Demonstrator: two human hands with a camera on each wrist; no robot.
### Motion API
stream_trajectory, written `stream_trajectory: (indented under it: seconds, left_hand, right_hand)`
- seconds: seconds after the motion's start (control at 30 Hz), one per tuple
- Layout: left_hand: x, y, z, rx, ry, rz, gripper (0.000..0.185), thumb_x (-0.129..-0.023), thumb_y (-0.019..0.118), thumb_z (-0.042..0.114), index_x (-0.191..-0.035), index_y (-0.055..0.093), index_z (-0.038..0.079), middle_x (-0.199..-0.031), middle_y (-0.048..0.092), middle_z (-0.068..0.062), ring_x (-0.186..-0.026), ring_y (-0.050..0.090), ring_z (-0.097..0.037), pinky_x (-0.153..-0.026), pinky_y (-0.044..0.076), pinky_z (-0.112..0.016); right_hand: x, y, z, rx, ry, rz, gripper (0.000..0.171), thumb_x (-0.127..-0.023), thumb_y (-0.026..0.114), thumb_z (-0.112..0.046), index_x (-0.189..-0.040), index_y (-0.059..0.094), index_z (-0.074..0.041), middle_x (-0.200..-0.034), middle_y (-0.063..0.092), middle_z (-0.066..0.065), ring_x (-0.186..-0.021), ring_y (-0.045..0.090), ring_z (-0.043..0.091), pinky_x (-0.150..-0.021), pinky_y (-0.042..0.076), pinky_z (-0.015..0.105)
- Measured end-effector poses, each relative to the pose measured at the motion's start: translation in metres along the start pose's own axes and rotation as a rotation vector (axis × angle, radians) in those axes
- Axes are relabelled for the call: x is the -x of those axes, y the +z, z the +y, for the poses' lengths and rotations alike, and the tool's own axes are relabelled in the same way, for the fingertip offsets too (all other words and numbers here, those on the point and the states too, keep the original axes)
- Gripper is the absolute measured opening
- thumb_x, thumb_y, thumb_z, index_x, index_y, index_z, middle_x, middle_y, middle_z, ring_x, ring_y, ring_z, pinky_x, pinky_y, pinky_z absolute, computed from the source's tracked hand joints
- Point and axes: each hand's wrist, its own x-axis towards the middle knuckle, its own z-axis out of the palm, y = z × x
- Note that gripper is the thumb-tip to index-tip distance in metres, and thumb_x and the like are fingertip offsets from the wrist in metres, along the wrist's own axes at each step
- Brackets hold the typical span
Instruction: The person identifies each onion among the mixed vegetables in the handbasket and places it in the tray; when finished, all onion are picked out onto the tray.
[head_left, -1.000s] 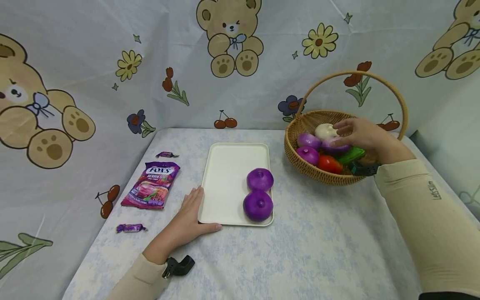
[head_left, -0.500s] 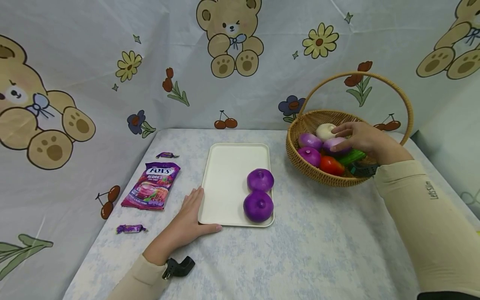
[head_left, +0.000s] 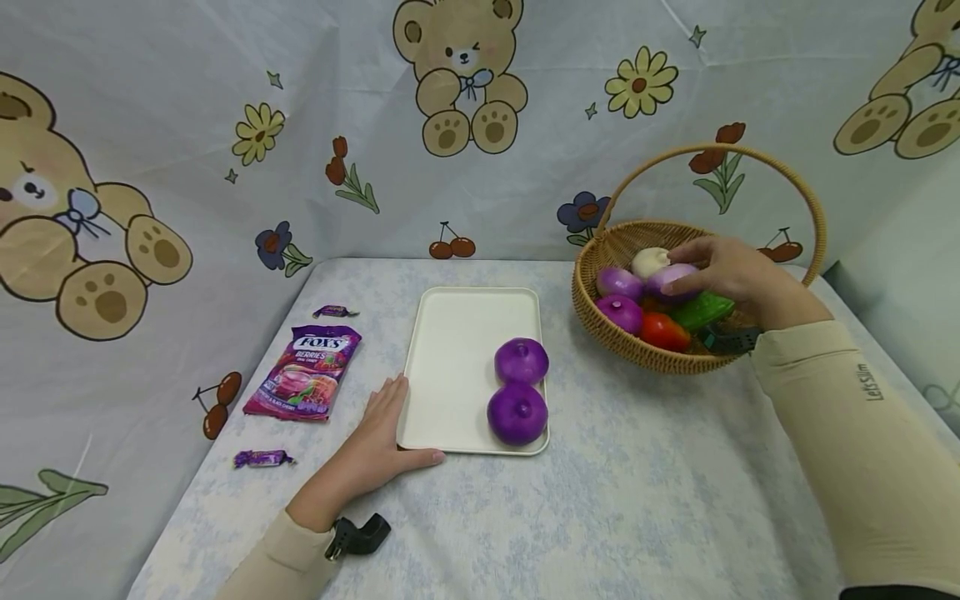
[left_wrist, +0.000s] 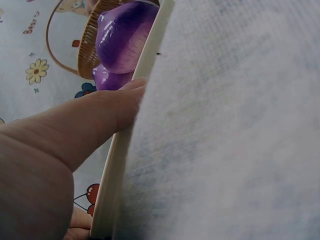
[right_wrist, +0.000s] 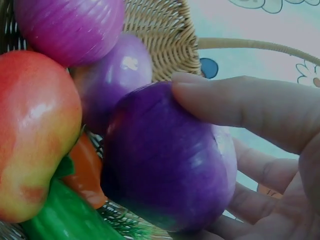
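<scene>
My right hand (head_left: pixel 731 275) is over the wicker basket (head_left: pixel 697 362) and grips a purple onion (right_wrist: pixel 167 160) between thumb and fingers. In the head view that onion (head_left: pixel 671 282) looks paler and partly hides behind the fingers. Beside it lie two other purple onions, a white bulb (head_left: pixel 649 262), a red rounded piece of produce (head_left: pixel 663 331) and a green cucumber-like vegetable (head_left: pixel 703 310). My left hand (head_left: pixel 378 442) touches the near left corner of the white tray (head_left: pixel 450 350), fingers and thumb extended along its edges. Two purple onions (head_left: pixel 517 413) sit on the tray's right side.
A purple candy bag (head_left: pixel 306 372) lies left of the tray, with one wrapped candy (head_left: pixel 334 311) behind it and another wrapped candy (head_left: pixel 263 459) in front. The basket's tall handle (head_left: pixel 813 208) arches over its contents. A bear-print cloth (head_left: pixel 517 200) hangs behind the table.
The right hand has closed round the onion and raised it slightly, uncovering more of the green vegetable. The basket shifted a little to the right. The left hand and tray stay still.
</scene>
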Motion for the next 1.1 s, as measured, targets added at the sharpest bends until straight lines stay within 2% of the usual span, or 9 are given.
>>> stream_trajectory:
  seconds: [0.27, 0.6, 0.83, 1.1]
  left_hand:
    - [0.0, 0.0, -0.001, -0.01, 0.014, 0.004, 0.135, -0.081, 0.086, 0.063, -0.167, 0.007, -0.003, -0.174, 0.004, -0.018, -0.159, -0.006, -0.032, -0.126, -0.003, -0.054]
    - [0.0, 0.001, 0.0, -0.009, 0.01, 0.006, 0.135, -0.08, 0.086, 0.063, -0.167, 0.007, -0.003, -0.174, 0.004, -0.018, -0.159, -0.006, -0.032, -0.126, -0.003, -0.054]
    - [0.0, 0.0, -0.002, -0.009, 0.012, 0.01, 0.134, -0.081, 0.086, 0.063, -0.167, 0.007, -0.003, -0.174, 0.005, -0.018, -0.159, -0.006, -0.032, -0.126, -0.002, -0.054]
    - [-0.001, 0.001, -0.002, -0.005, 0.007, 0.005, 0.134, -0.081, 0.086, 0.063, -0.167, 0.007, -0.002, -0.174, 0.005, -0.017, -0.159, -0.006, -0.031, -0.126, -0.003, -0.053]
  right_hand:
    - [0.007, -0.005, -0.012, 0.008, -0.009, 0.014, 0.085, -0.093, 0.081, -0.05, -0.155, 0.046, -0.003, -0.149, 0.047, 0.03, -0.131, 0.042, 0.047, -0.108, 0.041, 0.066]
    - [0.013, -0.004, -0.032, 0.006, -0.053, 0.015, 0.082, -0.094, 0.079, -0.05, -0.155, 0.047, -0.006, -0.149, 0.047, 0.027, -0.129, 0.043, 0.045, -0.102, 0.047, 0.059]
    - [0.018, 0.006, -0.05, -0.039, -0.059, 0.032, 0.085, -0.09, 0.084, -0.05, -0.155, 0.05, -0.008, -0.147, 0.05, 0.023, -0.129, 0.045, 0.042, -0.101, 0.048, 0.054]
    - [0.023, 0.022, -0.082, -0.056, -0.116, 0.04, 0.082, -0.086, 0.087, -0.051, -0.15, 0.056, -0.012, -0.144, 0.058, 0.017, -0.125, 0.053, 0.034, -0.103, 0.049, 0.051]
